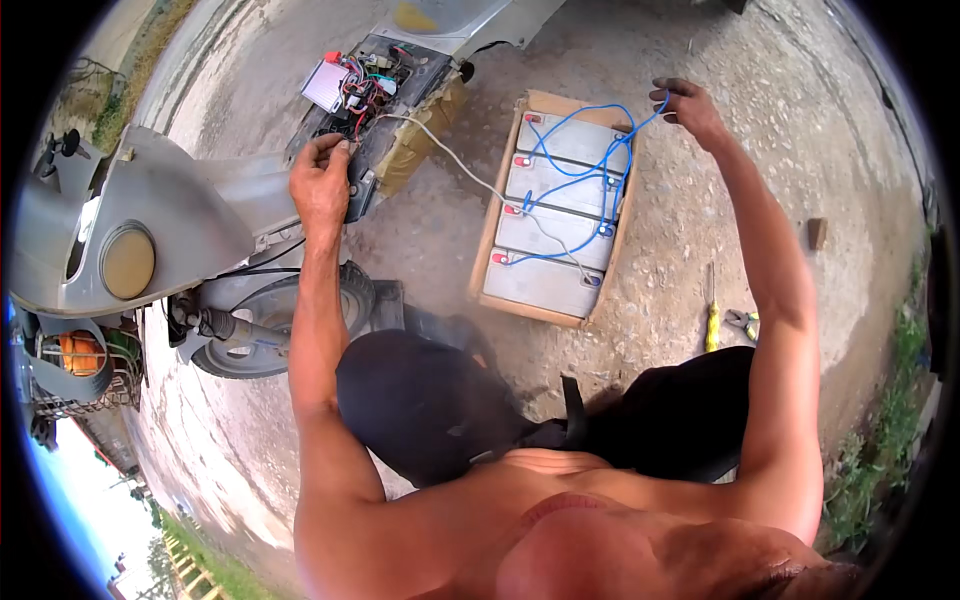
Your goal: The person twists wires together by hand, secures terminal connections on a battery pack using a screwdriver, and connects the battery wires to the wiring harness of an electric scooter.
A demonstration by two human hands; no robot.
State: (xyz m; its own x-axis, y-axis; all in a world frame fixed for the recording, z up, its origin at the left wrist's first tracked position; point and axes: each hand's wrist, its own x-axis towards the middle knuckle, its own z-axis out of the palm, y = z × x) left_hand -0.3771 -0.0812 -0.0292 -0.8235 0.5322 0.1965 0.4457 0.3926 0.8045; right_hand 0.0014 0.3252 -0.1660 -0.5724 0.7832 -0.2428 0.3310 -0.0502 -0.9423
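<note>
My right hand [693, 108] is raised beyond the far right corner of a cardboard box [484, 258], pinching the end of a blue wire [598, 104]. Several grey batteries [548, 176] stand in a row inside the box, with red and dark terminals. Blue wire loops across their tops between terminals. A whitish cable [450, 150] runs from the nearest battery to the scooter's opened wiring compartment [372, 85]. At that compartment's near edge, my left hand [322, 185] has its fingertips pressed together by the wires; what they grip is hidden.
The grey scooter [190, 220] fills the left side, its wheel [245, 340] beside my left forearm. On the concrete at right lie a yellow-handled screwdriver [713, 325], pliers [742, 322] and a small brown block [818, 234]. Brown tape covers the compartment's side [422, 135].
</note>
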